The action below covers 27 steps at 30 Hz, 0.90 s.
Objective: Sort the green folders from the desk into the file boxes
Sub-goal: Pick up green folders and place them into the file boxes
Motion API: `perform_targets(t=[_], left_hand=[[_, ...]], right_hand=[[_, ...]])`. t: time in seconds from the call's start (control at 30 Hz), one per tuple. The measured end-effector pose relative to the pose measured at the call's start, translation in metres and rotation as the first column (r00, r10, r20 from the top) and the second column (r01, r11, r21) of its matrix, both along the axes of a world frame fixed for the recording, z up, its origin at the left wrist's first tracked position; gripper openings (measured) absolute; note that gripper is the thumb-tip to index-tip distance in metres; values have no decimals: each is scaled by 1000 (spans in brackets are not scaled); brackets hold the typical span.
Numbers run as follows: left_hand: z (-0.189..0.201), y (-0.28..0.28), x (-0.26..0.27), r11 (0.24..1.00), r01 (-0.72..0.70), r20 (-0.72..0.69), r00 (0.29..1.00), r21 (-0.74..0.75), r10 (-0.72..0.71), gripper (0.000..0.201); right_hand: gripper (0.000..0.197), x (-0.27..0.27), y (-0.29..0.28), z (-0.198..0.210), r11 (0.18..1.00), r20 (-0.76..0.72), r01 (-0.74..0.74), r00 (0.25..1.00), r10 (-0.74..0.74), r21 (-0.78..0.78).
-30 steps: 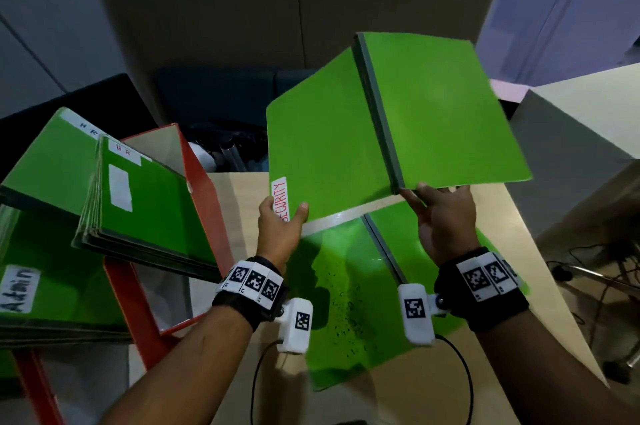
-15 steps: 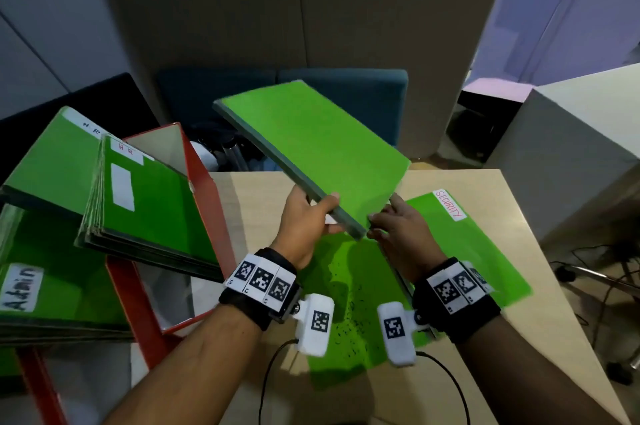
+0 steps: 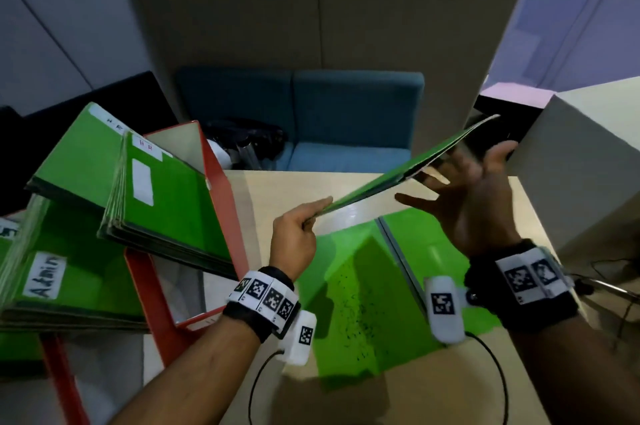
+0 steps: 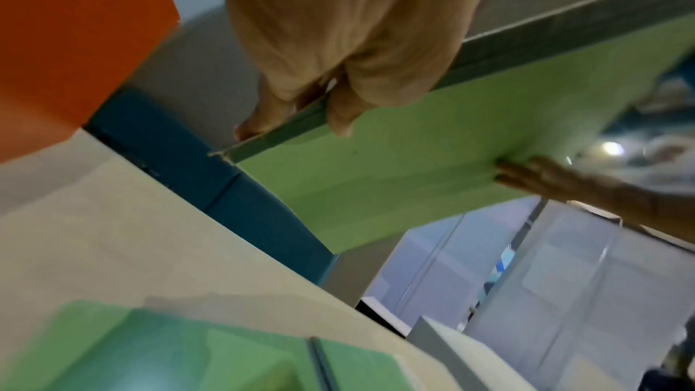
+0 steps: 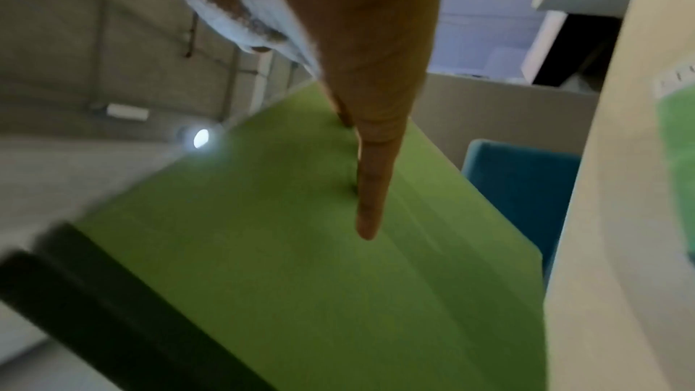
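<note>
A green folder [image 3: 408,170] hangs edge-on above the desk, tilted up to the right. My left hand [image 3: 294,241] pinches its near corner; in the left wrist view the thumb and fingers [image 4: 338,112] clamp the folder [image 4: 413,159] at its dark spine. My right hand [image 3: 471,196] is spread flat under the far half, and straight fingers [image 5: 370,189] touch the folder's underside [image 5: 300,249]. Another green folder [image 3: 363,293] lies open on the desk [image 3: 277,189] below. Red file boxes [image 3: 221,203] at the left hold stacks of green folders labelled HR [image 3: 166,196] and Admin [image 3: 62,272].
A blue sofa [image 3: 346,119] stands behind the desk, with dark objects [image 3: 242,140] on its left seat. A grey-white cabinet [image 3: 588,182] rises at the right. Cables [image 3: 263,383] run from the wrist cameras over the desk's front.
The held folder has swung from facing me to edge-on and moved right. My right hand has let go of its edge and now lies spread under it.
</note>
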<state>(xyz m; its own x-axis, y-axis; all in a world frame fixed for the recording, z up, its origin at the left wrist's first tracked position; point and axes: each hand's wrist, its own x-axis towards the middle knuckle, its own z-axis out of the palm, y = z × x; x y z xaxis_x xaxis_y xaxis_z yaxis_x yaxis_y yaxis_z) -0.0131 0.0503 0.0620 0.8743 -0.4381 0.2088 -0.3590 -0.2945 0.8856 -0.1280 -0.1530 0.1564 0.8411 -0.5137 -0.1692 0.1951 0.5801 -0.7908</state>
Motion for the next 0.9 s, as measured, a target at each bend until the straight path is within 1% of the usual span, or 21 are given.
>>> perform_targets(t=[0.07, 0.1, 0.13, 0.17, 0.23, 0.27, 0.33, 0.4, 0.47, 0.5, 0.53, 0.57, 0.6, 0.67, 0.73, 0.8, 0.83, 0.9], left_hand=[[-7, 1, 0, 1000, 10, 106, 994, 14, -12, 65], [-8, 1, 1, 1000, 8, 144, 989, 23, -11, 71], [-8, 0, 3, 1000, 0, 166, 986, 30, -5, 76], [-7, -1, 6, 999, -8, 182, 983, 33, 2, 79], [2, -4, 14, 997, -58, 197, 979, 48, 48, 81], [10, -6, 17, 991, -119, 185, 977, 59, 106, 80], [27, -9, 23, 965, -261, 121, 959, 21, 256, 76], [45, -11, 26, 916, -382, -26, 924, -121, 382, 68], [62, -13, 27, 838, -463, -165, 886, -288, 432, 55], [70, -13, 27, 798, -493, -232, 870, -348, 436, 52], [76, -13, 27, 769, -513, -290, 856, -381, 428, 53], [80, -11, 26, 756, -525, -346, 845, -391, 408, 58], [82, -8, 27, 754, -534, -388, 834, -382, 393, 67], [78, 3, 34, 747, -557, -421, 813, -363, 402, 88], [79, 18, 41, 710, -583, -472, 792, -395, 388, 97], [92, 32, 42, 657, -594, -541, 777, -464, 321, 97], [99, 39, 42, 624, -589, -547, 785, -514, 291, 93], [115, 54, 40, 554, -571, -513, 812, -605, 278, 77]], right_hand=[[93, -6, -9, 11, 1000, -15, -18, 1000, 17, -11], [92, -8, -12, 12, 1000, -33, -12, 999, 12, -18], [87, -9, -13, 13, 999, -62, -1, 998, -1, -33], [74, -8, -14, 11, 997, -99, 22, 995, -29, -69], [36, -2, -14, 4, 983, -175, 88, 978, -116, -161], [31, 0, -14, -1, 976, -192, 125, 968, -159, -179], [37, 5, -14, -11, 970, -175, 188, 961, -214, -153], [37, 8, -7, -14, 964, -159, 220, 957, -243, -146], [34, 14, 3, -19, 956, -155, 235, 952, -263, -176], [32, 18, 9, -23, 955, -156, 229, 953, -259, -188], [31, 21, 15, -27, 959, -153, 208, 959, -239, -192], [30, 26, 21, -31, 965, -152, 184, 965, -213, -186], [30, 29, 26, -34, 972, -151, 163, 970, -189, -169], [29, 36, 34, -36, 979, -146, 136, 976, -158, -152], [28, 43, 40, -39, 979, -148, 84, 983, -113, -188], [28, 51, 48, -43, 967, -157, 18, 986, -60, -256], [30, 56, 53, -45, 959, -161, -6, 986, -41, -284], [35, 66, 66, -46, 950, -160, -52, 987, 2, -307]])
